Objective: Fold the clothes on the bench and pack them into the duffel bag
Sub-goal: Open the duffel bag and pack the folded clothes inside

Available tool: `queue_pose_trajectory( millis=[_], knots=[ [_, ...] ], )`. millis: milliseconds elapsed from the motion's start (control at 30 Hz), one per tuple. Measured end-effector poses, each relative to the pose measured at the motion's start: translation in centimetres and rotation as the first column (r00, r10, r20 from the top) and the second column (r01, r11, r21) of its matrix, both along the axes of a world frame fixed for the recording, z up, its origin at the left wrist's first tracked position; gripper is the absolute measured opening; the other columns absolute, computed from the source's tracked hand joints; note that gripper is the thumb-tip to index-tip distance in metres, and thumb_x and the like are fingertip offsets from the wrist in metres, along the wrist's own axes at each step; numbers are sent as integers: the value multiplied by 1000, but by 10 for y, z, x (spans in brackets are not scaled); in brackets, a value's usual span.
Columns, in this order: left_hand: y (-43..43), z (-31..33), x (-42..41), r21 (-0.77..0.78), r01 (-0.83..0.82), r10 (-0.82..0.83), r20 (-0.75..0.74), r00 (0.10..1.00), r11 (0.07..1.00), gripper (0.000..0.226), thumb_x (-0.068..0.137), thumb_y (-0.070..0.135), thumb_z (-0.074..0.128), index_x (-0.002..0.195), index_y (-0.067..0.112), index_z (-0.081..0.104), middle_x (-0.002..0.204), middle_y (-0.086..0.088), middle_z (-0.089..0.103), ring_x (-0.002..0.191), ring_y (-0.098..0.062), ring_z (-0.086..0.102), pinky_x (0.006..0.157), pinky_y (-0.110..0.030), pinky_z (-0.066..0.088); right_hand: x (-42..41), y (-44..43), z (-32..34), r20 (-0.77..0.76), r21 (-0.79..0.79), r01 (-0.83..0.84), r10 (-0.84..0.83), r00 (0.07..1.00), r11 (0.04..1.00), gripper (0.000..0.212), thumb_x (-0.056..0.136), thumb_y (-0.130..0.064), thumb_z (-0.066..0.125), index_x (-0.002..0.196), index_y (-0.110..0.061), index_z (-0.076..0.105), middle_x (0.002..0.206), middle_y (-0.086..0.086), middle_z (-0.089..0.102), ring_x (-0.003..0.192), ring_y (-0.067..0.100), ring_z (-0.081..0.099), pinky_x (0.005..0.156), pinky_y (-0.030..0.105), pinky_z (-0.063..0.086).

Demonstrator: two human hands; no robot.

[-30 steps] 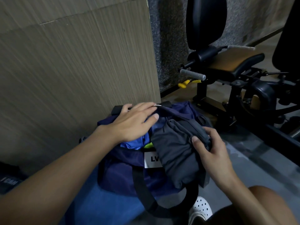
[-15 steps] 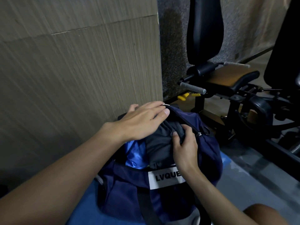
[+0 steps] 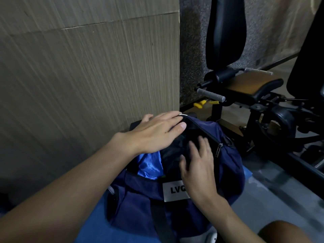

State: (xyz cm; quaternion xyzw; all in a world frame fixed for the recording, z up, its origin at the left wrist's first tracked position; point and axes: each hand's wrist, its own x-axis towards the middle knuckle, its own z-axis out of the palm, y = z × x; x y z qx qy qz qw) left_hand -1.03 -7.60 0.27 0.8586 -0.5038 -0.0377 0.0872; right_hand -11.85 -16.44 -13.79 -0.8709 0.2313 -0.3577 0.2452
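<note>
A: What are the hands doing?

B: The right hand lies flat with its fingers spread, pressing on the dark garment inside the duffel bag. It grips nothing. The left hand is flat too, fingers straight, resting on the bag's far rim at about 11 o'clock from the right hand.

A: So how far along is the packing?

B: Well along, I'd judge. The dark garment is down in the opening, and a shiny blue garment sits beside it at 9 o'clock. The light is poor, so I can't say how neatly either is folded. No loose clothes show in this view. What's left looks like tamping down and closing up: the zip is undone, with its pull hanging at 2 o'clock from the right hand.

A: Room to move?

B: It's tight on the far side. The wall panel runs from 9 to 12 o'clock, right behind the bag's rim. The gym machine fills 1 to 3 o'clock, near the bag but apart from it. Open floor lies at 4 o'clock, and the near side toward the person is free, with the strap hanging at 6.
</note>
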Motion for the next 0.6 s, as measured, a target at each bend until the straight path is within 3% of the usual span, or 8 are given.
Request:
queue_pose_trajectory(
  millis=[67,133,200,267,333,400,600],
  knots=[
    [0,-1,-1,9,-2,2,6,1000,1000,56,103,54,19,153,34,31,162,20,18,148,0,13,120,-53,9,6,0,3,42,-107,-138,143,989,985,37,93,-16,59,128,-3,60,142,15,51,140,26,37,116,43,32],
    [0,-2,-1,20,5,-5,14,1000,1000,56,103,55,19,154,35,29,163,20,17,148,0,13,120,-53,9,19,-7,9,-91,-146,-242,230,969,959,45,98,-31,44,137,-10,52,145,9,49,143,22,34,118,43,26],
    [1,-2,1,25,19,-19,23,1000,1000,56,103,57,19,154,37,29,162,21,17,148,0,14,119,-54,10,30,-17,11,-328,-195,-225,153,932,955,67,94,-56,17,149,-21,33,155,7,35,148,24,21,121,45,10],
    [2,1,2,16,30,-30,41,999,999,59,101,59,19,154,35,29,162,21,18,148,-1,17,119,-53,13,33,-28,5,-521,-124,-209,115,846,970,80,86,-69,2,155,-31,10,163,9,12,150,27,2,120,46,-3],
    [4,4,3,-7,31,-31,58,998,999,61,100,60,19,154,33,30,161,22,18,147,-1,19,118,-51,16,32,-37,-3,-599,70,-189,193,777,979,77,90,-72,14,155,-34,-4,164,9,-6,149,29,-14,118,45,-8],
    [4,5,4,-17,34,-33,71,997,999,61,100,59,20,154,33,30,161,21,18,147,-2,19,118,-49,17,35,-42,-8,-572,168,-166,233,786,972,79,93,-69,27,155,-34,-7,163,10,-12,147,30,-21,118,44,-8],
    [12,-2,8,52,40,-45,104,994,998,61,102,54,31,157,29,22,164,18,10,149,-6,13,119,-44,16,45,-41,-14,-565,106,-158,190,803,982,81,93,-69,27,155,-30,-7,162,13,-10,147,32,-20,118,46,-6]
  ],
)
